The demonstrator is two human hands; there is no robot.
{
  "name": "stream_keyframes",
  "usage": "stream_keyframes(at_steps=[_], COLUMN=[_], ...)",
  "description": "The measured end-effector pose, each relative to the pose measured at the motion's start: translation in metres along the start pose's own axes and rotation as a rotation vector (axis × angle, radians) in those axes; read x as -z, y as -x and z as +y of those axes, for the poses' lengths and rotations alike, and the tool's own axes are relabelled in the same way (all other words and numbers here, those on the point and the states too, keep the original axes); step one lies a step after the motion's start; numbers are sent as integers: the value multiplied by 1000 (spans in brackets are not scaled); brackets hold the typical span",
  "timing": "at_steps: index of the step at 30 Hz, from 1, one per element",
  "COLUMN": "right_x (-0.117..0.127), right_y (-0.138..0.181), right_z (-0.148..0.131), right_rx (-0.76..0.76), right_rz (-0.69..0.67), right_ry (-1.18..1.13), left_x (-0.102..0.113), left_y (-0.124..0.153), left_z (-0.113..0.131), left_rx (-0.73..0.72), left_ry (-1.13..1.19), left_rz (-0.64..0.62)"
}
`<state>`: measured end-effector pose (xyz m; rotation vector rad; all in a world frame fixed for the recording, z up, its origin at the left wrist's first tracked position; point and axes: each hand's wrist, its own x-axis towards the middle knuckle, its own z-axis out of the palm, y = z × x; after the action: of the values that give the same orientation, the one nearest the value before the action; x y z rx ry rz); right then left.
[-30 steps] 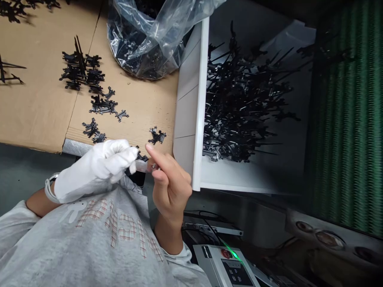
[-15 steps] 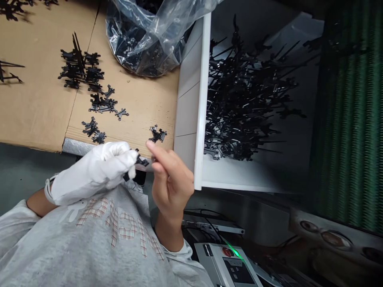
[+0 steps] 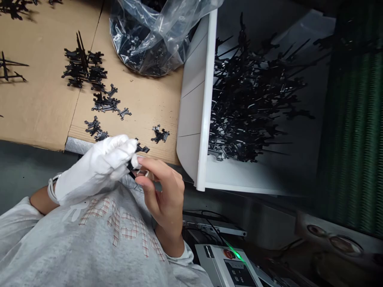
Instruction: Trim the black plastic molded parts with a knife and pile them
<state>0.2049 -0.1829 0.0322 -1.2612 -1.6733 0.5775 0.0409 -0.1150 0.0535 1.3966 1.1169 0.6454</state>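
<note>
My left hand (image 3: 98, 169), in a white glove, is closed on a small black plastic part (image 3: 140, 149) held just over the near edge of the cardboard sheet (image 3: 38, 103). My bare right hand (image 3: 161, 189) sits right beside it, fingers curled, pinching a small shiny tool (image 3: 143, 172) against the same part. Several loose black parts (image 3: 160, 135) lie on the cardboard just beyond my hands.
A white bin (image 3: 194, 115) at the right holds a heap of black sprue pieces (image 3: 248, 99). A clear plastic bag (image 3: 152, 36) of black parts stands at the back. More part piles (image 3: 83, 71) lie on the cardboard. A control box with a red button (image 3: 229, 253) is below.
My right hand has dropped lower and curled its fingers in under the gloved hand; its forefinger no longer points up. The view has shifted slightly.
</note>
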Motion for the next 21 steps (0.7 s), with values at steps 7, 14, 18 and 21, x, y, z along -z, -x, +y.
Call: stream_keyframes(at_steps=[7,14,18,21], right_x=[1,3,1,0], right_y=[-1,2,1,0], right_z=[-2,-3,-2,-2], right_rx=[-39,-56,-11,7], right_rz=[46,85,28,5], right_ry=[40,-3,7,30], left_x=[0,3,5,5], left_y=[-2,1,5,7], left_z=[-7,-22,-27,-27], left_rx=[-74,-138,-121,-128], left_ry=[-29,-48,-52,-53], left_rz=[-7,-10,-14,-10])
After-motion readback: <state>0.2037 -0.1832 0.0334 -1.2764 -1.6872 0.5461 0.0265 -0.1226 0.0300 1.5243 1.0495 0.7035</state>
